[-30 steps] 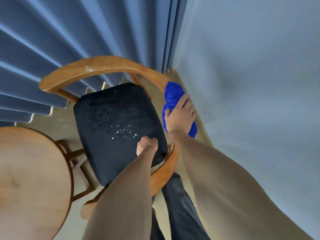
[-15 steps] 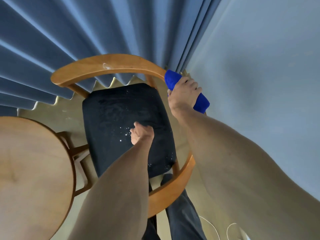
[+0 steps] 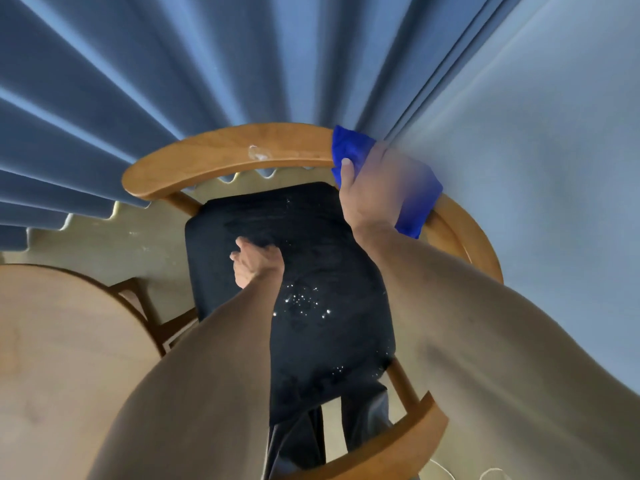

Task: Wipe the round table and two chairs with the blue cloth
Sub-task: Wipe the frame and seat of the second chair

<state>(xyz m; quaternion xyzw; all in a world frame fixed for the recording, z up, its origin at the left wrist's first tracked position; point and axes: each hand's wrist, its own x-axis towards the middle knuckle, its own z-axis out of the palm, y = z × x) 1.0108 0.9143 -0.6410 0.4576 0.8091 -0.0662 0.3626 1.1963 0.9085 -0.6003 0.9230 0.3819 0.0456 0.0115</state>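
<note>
A wooden chair [image 3: 214, 157] with a curved rail and a black seat [image 3: 311, 258] stands below me. My right hand [image 3: 370, 195] presses the blue cloth [image 3: 349, 147] onto the right part of the curved rail, thumb over the cloth; the hand is blurred. My left hand [image 3: 256, 263] rests curled on the black seat, holding nothing that I can see. White specks [image 3: 304, 303] dot the seat's middle. A pale smear [image 3: 258, 152] sits on the rail's top. The round wooden table [image 3: 62, 358] fills the lower left.
Blue pleated curtains [image 3: 173, 64] hang just behind the chair. A pale wall [image 3: 554, 168] rises close on the right. Beige floor [image 3: 121, 237] shows between chair and table. My dark trouser legs [image 3: 301, 441] stand at the chair's front.
My right hand has slid the blue cloth along the chair's rail from the right armrest up toward the backrest. My left hand has moved further back on the seat.
</note>
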